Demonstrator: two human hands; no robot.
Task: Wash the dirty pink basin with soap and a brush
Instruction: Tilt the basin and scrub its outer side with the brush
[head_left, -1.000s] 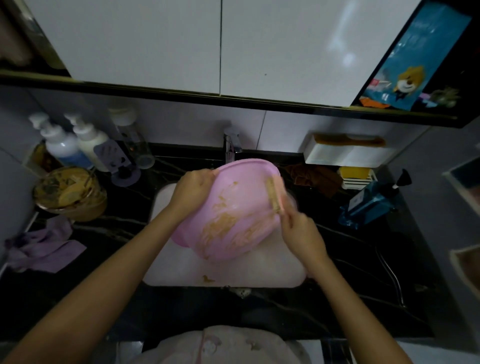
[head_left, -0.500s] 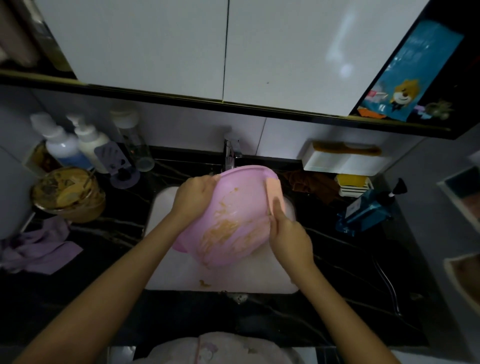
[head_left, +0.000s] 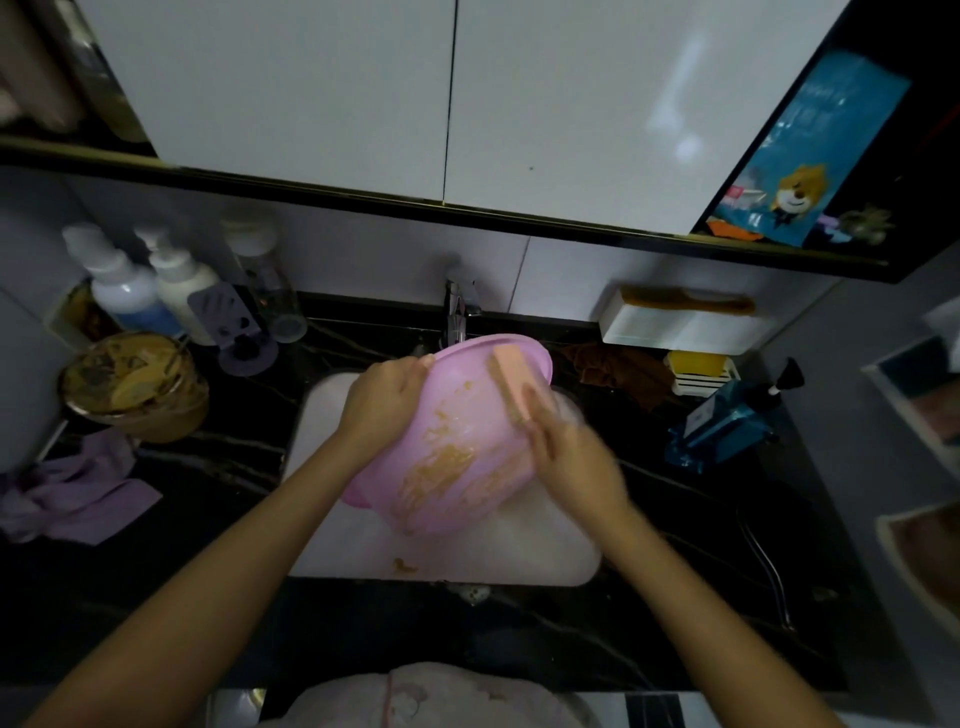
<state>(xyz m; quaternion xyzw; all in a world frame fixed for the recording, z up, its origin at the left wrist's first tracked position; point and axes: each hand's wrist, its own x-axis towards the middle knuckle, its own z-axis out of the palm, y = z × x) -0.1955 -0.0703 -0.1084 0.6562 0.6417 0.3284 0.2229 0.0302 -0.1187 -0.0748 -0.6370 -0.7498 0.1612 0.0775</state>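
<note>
The left hand (head_left: 387, 400) grips the basin (head_left: 467, 467) by its left rim. The right hand (head_left: 571, 457), blurred, holds the brush (head_left: 514, 379) against the inside near the far rim. The basin, smeared yellow-brown, tilts over the sink (head_left: 332, 519) mid-counter (head_left: 208, 467), below the tap (head_left: 457, 312).

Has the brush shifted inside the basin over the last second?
Yes. The brush in the right hand has slid up the pink basin's wall towards its far rim, closer to the faucet than before.

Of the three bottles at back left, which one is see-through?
The rightmost bottle, nearest the tap, with a flat white cap. The blue-based pump bottle and the white pump bottle are opaque.
</note>
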